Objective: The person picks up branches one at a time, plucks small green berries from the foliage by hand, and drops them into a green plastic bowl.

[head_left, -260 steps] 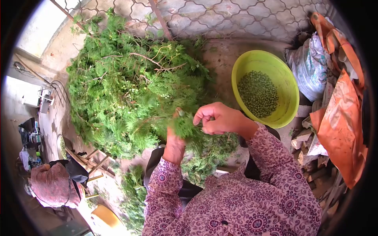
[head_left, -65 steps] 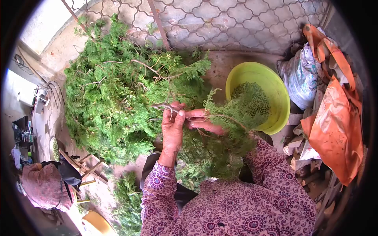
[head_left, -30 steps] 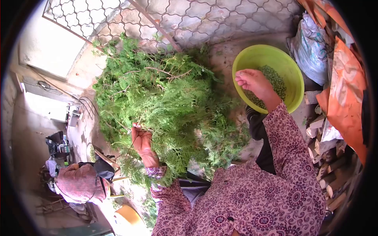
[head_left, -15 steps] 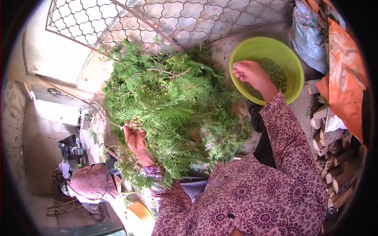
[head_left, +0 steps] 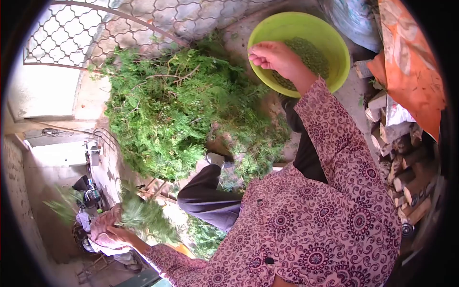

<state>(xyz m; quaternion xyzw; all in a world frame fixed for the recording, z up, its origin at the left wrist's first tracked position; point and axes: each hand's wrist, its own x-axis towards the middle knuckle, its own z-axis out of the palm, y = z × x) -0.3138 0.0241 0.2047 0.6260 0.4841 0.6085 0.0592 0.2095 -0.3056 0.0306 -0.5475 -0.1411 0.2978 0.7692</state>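
Observation:
My right hand (head_left: 275, 56) is over the left part of a yellow-green basin (head_left: 338, 52), its fingers closed in a pinch; whatever they hold is too small to name. Small green cones or berries (head_left: 308, 52) lie in the basin. At the lower left, my left hand (head_left: 122, 235) is closed on a leafy green branch (head_left: 148, 215), blurred by motion. A large heap of green branches (head_left: 162, 110) covers the ground left of the basin.
A metal lattice (head_left: 119, 28) borders the heap. Firewood (head_left: 404, 179), an orange cloth (head_left: 411, 71) and a sack (head_left: 351, 21) are at the right. Another person (head_left: 103, 229) sits at the lower left, partly behind my left hand.
My left hand has swung down and left with the branch, off the heap. My right hand remains pinched over the basin, nearer its left rim. The whole view has shifted.

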